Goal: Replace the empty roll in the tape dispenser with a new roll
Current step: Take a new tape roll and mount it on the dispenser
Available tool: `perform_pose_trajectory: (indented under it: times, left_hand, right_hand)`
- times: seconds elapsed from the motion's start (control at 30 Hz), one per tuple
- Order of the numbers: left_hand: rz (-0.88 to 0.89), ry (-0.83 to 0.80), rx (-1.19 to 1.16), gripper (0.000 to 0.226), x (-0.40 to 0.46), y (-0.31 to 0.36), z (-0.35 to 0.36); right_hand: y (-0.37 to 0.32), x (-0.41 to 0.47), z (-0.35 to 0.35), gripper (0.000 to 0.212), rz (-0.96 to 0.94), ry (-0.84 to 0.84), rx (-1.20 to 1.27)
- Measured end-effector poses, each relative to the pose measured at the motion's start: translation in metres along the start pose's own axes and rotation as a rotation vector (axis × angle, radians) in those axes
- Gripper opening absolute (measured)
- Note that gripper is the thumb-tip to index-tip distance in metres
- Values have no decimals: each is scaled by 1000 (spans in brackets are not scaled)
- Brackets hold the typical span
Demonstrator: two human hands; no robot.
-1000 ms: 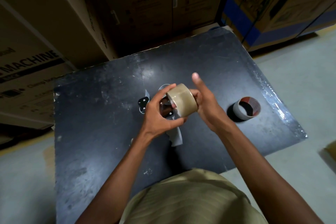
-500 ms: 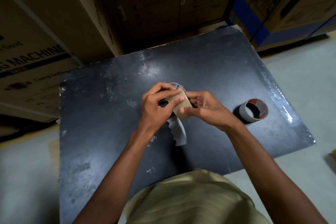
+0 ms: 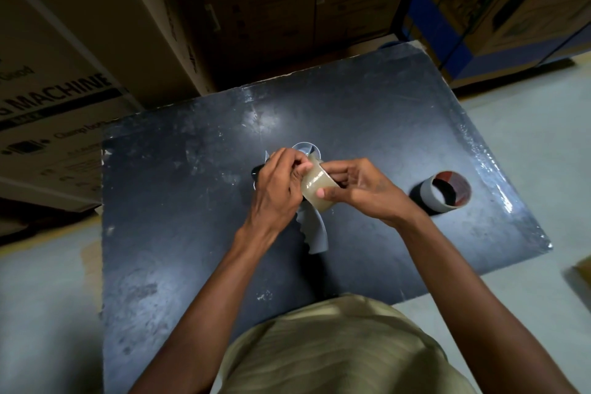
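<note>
A new roll of brownish tape is held above the middle of the black table. My right hand grips it from the right, thumb across its outer face. My left hand closes on its left side, fingertips at the roll's upper edge. Under both hands lies the grey tape dispenser; its handle with the wavy grip points toward me, and its head is mostly hidden by my hands. The empty grey cardboard core stands on the table to the right, apart from my hands.
Large cardboard boxes stand stacked behind and to the left of the table, more boxes at the back right. Grey floor surrounds the table on the right and near left.
The tape roll has come down from a raised position to just over the dispenser. My right hand, open a second ago, has closed onto the roll; my left fingers shifted to its upper edge.
</note>
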State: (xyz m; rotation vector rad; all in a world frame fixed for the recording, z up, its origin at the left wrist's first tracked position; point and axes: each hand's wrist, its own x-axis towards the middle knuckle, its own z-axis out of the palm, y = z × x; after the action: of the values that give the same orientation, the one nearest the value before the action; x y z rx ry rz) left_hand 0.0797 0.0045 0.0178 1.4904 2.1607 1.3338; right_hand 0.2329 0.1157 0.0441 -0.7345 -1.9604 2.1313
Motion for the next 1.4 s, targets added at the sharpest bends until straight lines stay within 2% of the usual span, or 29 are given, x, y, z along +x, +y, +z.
perform_pose_trajectory:
  times: [0.17,0.33,0.4,0.47,0.53,0.63,0.8,0.97,1.07,1.17,1.3,1.4]
  left_hand:
    - [-201,-123,-156,20,8,-13,-4]
    - [-336,-200,-526,22,17,-24,-10]
    - [-403,-211,-636,23,18,-28,-11]
    - [-473,-211,-741,20,18,-32,-11]
    - [-512,-203,-777,20,19,-36,-11]
    - [-541,-166,-753,25,25,-41,-15]
    - [-533,-129,-572,23,41,-56,-25]
    - [-548,-92,-480,19,48,-69,-24]
    - [-520,-151,-388,47,48,-73,-23]
    - [-411,-271,-237,80,44,-74,-21]
    - [-316,-356,-200,91,42,-71,-17]
    - [-256,-396,-78,93,43,-69,-15]
  right_hand:
    - [1,6,-7,33,23,-41,-25]
    - [-4,15,-19,35,6,-124,-130]
    - [-6,19,-22,35,4,-104,-191]
    - [-10,25,-23,35,-1,-57,-308]
    - [-15,32,-21,39,-23,21,-526]
    - [-16,41,-23,45,-66,92,-741]
    - [-1,60,-23,39,-235,96,-1005]
    - [16,73,-21,37,-336,151,-1089]
    - [24,74,-14,35,-385,141,-1106]
    - [31,73,-8,32,-381,116,-1128]
    - [40,72,-5,26,-398,76,-1169]
    - [42,73,-8,31,-388,91,-1139]
